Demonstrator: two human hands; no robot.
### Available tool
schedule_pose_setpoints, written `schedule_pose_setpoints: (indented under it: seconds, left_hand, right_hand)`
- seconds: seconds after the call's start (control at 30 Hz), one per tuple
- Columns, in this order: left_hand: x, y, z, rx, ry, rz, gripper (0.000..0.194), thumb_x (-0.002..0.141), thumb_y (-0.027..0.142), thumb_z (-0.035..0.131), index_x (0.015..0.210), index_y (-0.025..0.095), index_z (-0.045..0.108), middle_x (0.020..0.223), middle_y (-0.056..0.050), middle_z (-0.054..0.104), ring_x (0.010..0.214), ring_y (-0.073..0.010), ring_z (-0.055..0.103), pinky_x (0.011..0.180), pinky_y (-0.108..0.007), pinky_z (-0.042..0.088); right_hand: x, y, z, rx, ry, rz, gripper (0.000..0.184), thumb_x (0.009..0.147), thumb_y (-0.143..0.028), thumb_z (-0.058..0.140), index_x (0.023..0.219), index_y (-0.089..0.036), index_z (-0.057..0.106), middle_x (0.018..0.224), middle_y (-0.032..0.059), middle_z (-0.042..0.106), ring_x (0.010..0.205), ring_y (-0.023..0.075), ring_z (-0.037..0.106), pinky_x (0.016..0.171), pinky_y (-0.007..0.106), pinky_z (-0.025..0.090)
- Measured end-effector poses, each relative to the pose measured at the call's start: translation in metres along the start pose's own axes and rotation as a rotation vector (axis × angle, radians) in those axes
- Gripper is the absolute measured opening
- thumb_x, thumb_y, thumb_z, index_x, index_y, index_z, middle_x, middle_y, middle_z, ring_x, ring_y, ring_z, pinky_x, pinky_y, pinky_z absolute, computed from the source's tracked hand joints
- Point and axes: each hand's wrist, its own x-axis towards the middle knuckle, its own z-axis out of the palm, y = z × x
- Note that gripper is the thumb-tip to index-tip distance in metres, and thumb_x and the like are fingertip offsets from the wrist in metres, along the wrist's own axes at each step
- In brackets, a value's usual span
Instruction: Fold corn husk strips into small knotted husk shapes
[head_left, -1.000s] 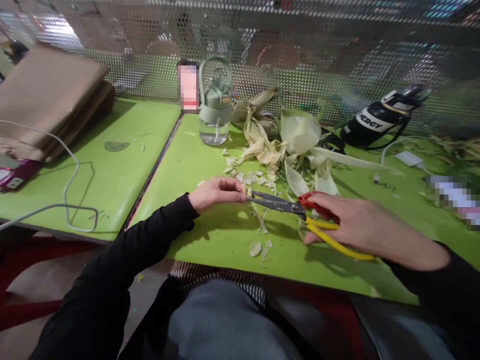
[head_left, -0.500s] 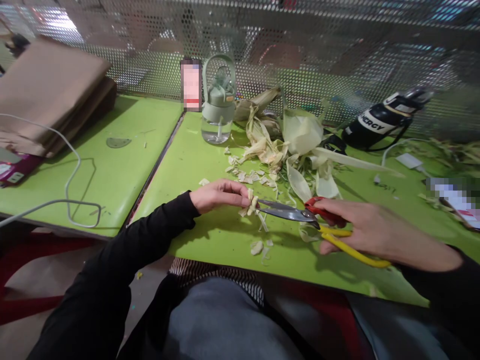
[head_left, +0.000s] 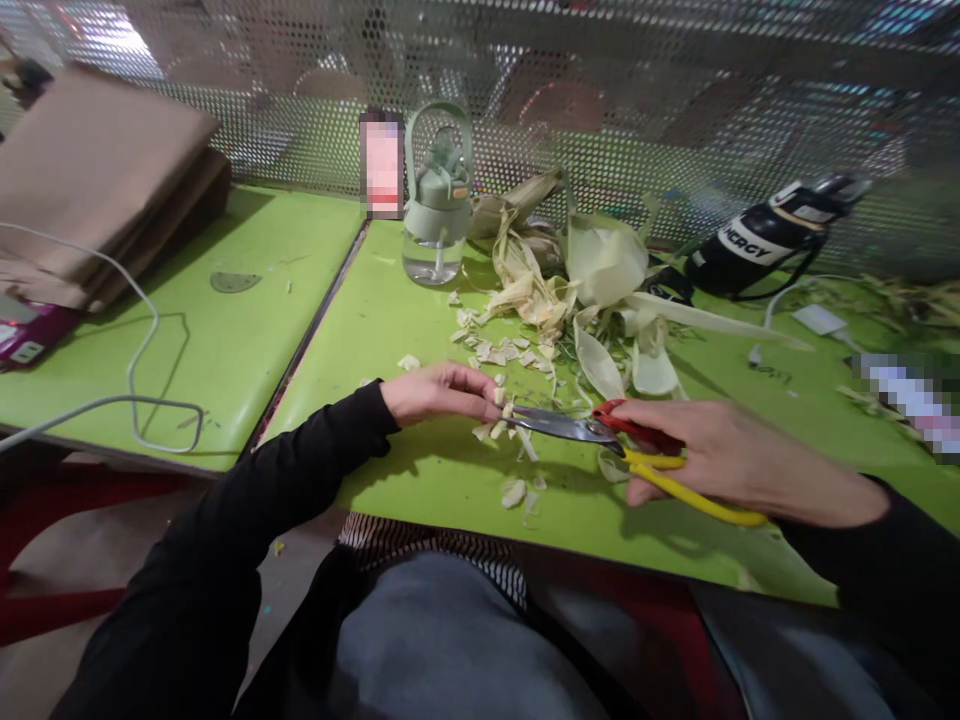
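Between the thumb and fingers of my left hand (head_left: 442, 392) is a small pale piece of corn husk (head_left: 501, 396), pinched over the green table (head_left: 420, 480). My right hand (head_left: 727, 460) is closed around the scissors (head_left: 562, 424), which have one red and one yellow handle. Their blades point left and reach the husk piece at my left fingertips. Cut husk scraps (head_left: 502, 352) lie scattered just beyond my hands, and a few more scraps (head_left: 514, 494) lie nearer the table edge. Larger corn husks (head_left: 604, 262) are heaped behind them.
A clear bottle with a green lid (head_left: 435, 230) stands at the back beside an upright phone (head_left: 382, 165). To the right, a black bottle (head_left: 765, 240) leans by a white charger (head_left: 819, 320) and another phone (head_left: 911, 400). Brown paper bags (head_left: 112, 170) and a white cable (head_left: 146, 340) occupy the left.
My right hand has moved the scissors slightly left, so the blade tips now sit at the husk piece by my left fingers. My left hand has hardly moved.
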Motion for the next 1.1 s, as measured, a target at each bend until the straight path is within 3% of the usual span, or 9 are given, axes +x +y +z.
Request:
schedule_pose_setpoints:
  seconds: [0.1,0.2,0.43,0.57,0.7,0.8,0.9,1.0,1.1]
  left_hand:
    - [0.0,0.001,-0.001,0.028,-0.017,-0.015,0.018,0.066,0.025,0.087,0.072,0.016,0.073,0.07,-0.001,0.072,0.063,-0.0096,0.062,0.068,-0.025,0.051]
    - [0.0,0.0,-0.002,0.028,-0.016,-0.03,0.013,0.067,0.02,0.084,0.073,0.016,0.073,0.07,0.0,0.071,0.063,-0.0083,0.061,0.068,-0.023,0.049]
    - [0.0,0.0,-0.002,0.018,-0.031,-0.044,0.01,0.071,0.018,0.081,0.076,0.015,0.073,0.073,-0.001,0.071,0.065,-0.009,0.062,0.072,-0.026,0.049]
    - [0.003,-0.004,0.001,-0.065,0.007,0.057,0.015,0.071,0.021,0.083,0.074,0.015,0.07,0.078,-0.003,0.071,0.07,-0.0095,0.063,0.075,-0.026,0.051]
    - [0.01,-0.013,0.0,-0.182,0.206,0.081,0.014,0.078,0.022,0.076,0.079,0.016,0.064,0.07,0.001,0.065,0.065,-0.0095,0.063,0.07,-0.025,0.052]
    - [0.012,-0.013,-0.003,0.096,0.503,0.116,0.007,0.081,0.014,0.069,0.083,0.016,0.062,0.075,0.001,0.066,0.065,-0.0088,0.062,0.068,-0.024,0.051]
    - [0.01,-0.005,-0.003,0.398,0.758,0.277,0.024,0.078,0.005,0.069,0.099,0.017,0.065,0.082,0.002,0.067,0.066,-0.0068,0.06,0.069,-0.021,0.05]
    - [0.009,0.003,0.003,0.156,0.717,0.263,0.029,0.083,0.003,0.066,0.108,0.016,0.063,0.081,0.002,0.067,0.068,-0.008,0.065,0.074,-0.023,0.054]
    - [0.012,0.003,0.009,-0.266,0.634,0.128,0.011,0.089,0.003,0.058,0.088,0.013,0.061,0.079,-0.002,0.069,0.072,-0.0105,0.07,0.079,-0.027,0.057]
  right_hand:
    - [0.0,0.0,-0.001,0.005,-0.123,-0.064,0.059,0.066,-0.079,0.068,0.084,-0.023,0.069,0.062,0.0006,0.064,0.054,0.0174,0.054,0.054,0.031,0.044]
    - [-0.002,0.001,-0.001,-0.008,-0.103,-0.086,0.062,0.068,-0.08,0.065,0.088,-0.021,0.069,0.064,0.002,0.064,0.056,0.0183,0.054,0.056,0.032,0.043]
    - [-0.009,0.013,0.004,0.083,-0.207,-0.104,0.042,0.088,-0.06,0.054,0.103,-0.024,0.069,0.074,0.004,0.078,0.066,0.0233,0.065,0.066,0.035,0.047]
    - [-0.011,0.017,0.012,0.03,-0.078,0.042,0.049,0.079,-0.071,0.06,0.09,-0.023,0.067,0.076,0.0064,0.076,0.068,0.0248,0.067,0.064,0.034,0.048]
    - [-0.012,0.022,0.027,-0.104,0.032,0.171,0.056,0.082,-0.074,0.052,0.095,-0.022,0.067,0.081,0.0098,0.076,0.067,0.0264,0.068,0.06,0.034,0.047]
    - [-0.013,0.034,0.041,-0.302,0.017,0.235,0.059,0.086,-0.069,0.046,0.109,-0.02,0.069,0.083,0.0121,0.077,0.069,0.0316,0.07,0.057,0.035,0.046]
    - [-0.012,0.047,0.052,-0.415,0.037,0.283,0.056,0.09,-0.058,0.044,0.12,-0.018,0.067,0.094,0.0157,0.078,0.077,0.035,0.072,0.059,0.036,0.047]
    - [-0.01,0.052,0.055,-0.335,0.048,0.312,0.051,0.091,-0.053,0.046,0.119,-0.015,0.067,0.098,0.0178,0.076,0.079,0.0349,0.072,0.06,0.037,0.048]
    - [-0.01,0.052,0.055,-0.196,0.085,0.292,0.049,0.089,-0.051,0.049,0.116,-0.014,0.066,0.095,0.0189,0.075,0.077,0.0351,0.07,0.06,0.039,0.048]
